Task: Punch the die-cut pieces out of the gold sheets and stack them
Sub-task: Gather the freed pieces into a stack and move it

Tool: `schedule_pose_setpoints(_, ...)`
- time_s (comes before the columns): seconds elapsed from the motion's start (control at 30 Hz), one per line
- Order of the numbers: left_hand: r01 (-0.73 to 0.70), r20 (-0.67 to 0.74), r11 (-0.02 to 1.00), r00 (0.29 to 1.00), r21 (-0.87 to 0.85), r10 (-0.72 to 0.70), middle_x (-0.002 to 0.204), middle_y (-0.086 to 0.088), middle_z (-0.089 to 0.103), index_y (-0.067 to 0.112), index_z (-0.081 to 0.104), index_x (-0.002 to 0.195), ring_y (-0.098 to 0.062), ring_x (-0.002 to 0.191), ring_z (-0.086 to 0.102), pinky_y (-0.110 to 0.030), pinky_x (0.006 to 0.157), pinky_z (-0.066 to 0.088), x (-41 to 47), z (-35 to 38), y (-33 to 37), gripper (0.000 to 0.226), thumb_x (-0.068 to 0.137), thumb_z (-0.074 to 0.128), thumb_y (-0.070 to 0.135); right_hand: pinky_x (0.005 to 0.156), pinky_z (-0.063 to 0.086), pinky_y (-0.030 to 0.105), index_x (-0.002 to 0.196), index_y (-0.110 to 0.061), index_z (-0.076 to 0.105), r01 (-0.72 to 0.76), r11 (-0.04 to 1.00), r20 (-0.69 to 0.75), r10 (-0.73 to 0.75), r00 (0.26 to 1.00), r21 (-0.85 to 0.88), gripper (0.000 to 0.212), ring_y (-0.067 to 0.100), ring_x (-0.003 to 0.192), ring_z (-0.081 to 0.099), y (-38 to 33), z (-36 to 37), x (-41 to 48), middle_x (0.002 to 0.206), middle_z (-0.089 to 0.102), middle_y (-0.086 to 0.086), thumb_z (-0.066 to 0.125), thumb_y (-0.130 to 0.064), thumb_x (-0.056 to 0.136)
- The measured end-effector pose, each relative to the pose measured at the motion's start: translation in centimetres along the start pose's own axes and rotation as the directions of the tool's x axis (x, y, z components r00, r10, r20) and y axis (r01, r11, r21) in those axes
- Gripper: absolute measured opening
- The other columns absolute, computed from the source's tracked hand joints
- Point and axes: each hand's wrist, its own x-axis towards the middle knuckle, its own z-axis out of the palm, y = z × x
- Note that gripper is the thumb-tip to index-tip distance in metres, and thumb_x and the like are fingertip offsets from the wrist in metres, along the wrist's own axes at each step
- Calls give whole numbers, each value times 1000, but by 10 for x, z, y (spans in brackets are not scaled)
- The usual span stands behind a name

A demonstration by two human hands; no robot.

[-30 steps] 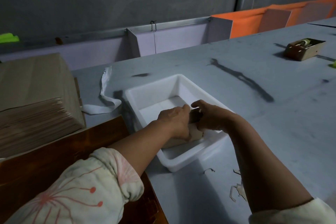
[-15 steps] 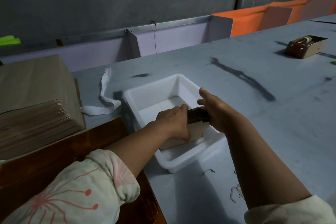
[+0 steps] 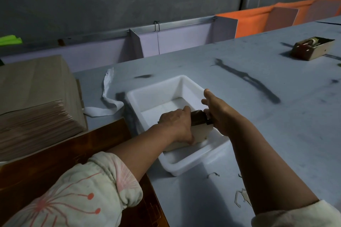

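Inside the white tub, the left hand keeps gripping the stack of die-cut pieces while the right hand has opened and slid to its end, seemingly squaring it.

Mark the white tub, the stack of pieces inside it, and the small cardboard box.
white tub (image 3: 156, 84): head view, far rim.
stack of pieces (image 3: 200, 131): head view, pale side face.
small cardboard box (image 3: 320, 50): head view, near side wall.
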Motion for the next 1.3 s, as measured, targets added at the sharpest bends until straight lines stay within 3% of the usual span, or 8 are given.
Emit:
schedule_pose_setpoints(0.1,-2,-9,1000,1000,-9,2,97,1,47,18,40,119,-23,83,50,-33,67,40,0,1,0,73,66,81,47,101,34,37,132,-32,56,33,998,32,-32,999,-54,53,19,114,47,-1,3,-4,142,50,3,37,-66,96)
schedule_pose_setpoints(0.27,-4,-23,1000,1000,15,4,93,1,48,17,40,117,-25,84,53,-32,65,38,-1,1,1,68,68,79,43,118,26,46,135,-31,56,32,996,51,-27,998,-84,56,22,131,43,-2,3,-6,144,49,6,36,-65,96)
schedule_pose_setpoints(0.47,-4,-22,1000,1000,30,5,79,4,42,21,36,100,-22,77,49,-30,52,30,1,-8,0,60,67,81,43,115,33,49,129,-24,59,43,998,14,-42,999,-40,51,31,123,53,-3,3,-8,133,58,15,39,-59,98)
schedule_pose_setpoints(0.7,2,-27,999,1000,34,-1,93,-1,53,19,40,111,-22,78,51,-31,58,35,2,2,1,64,67,81,42,113,34,52,122,-26,62,30,995,23,-28,999,-93,51,33,120,55,-2,4,-7,128,61,14,38,-63,97)
schedule_pose_setpoints(0.87,90,2,962,996,-258,-93,92,4,50,25,36,106,-17,78,52,-28,54,37,9,-13,-14,69,61,82,52,99,41,35,111,-23,64,155,984,-118,-144,983,90,48,22,113,56,0,-1,-5,117,63,5,34,-58,99)
schedule_pose_setpoints(0.97,112,62,618,993,-778,-102,100,2,62,21,49,114,-19,89,62,-31,60,52,6,-28,-26,75,56,89,46,97,43,35,108,-17,62,205,941,-215,-149,965,269,47,20,107,59,-1,-4,-2,107,66,3,33,-54,100)
schedule_pose_setpoints(1.07,99,96,152,995,-983,-28,101,-8,73,16,60,119,-27,91,69,-39,67,59,5,-31,-31,68,59,89,30,108,38,39,123,-14,58,197,928,-137,-161,977,317,49,24,115,58,-3,-5,-6,116,65,8,42,-53,98)
schedule_pose_setpoints(1.3,56,56,-61,998,-997,-1,109,-14,70,15,62,125,-32,99,65,-57,90,52,7,-19,-31,63,65,80,20,102,47,40,120,-7,65,305,920,302,-371,878,244,44,29,107,62,-4,-10,-28,117,68,19,53,-18,79)
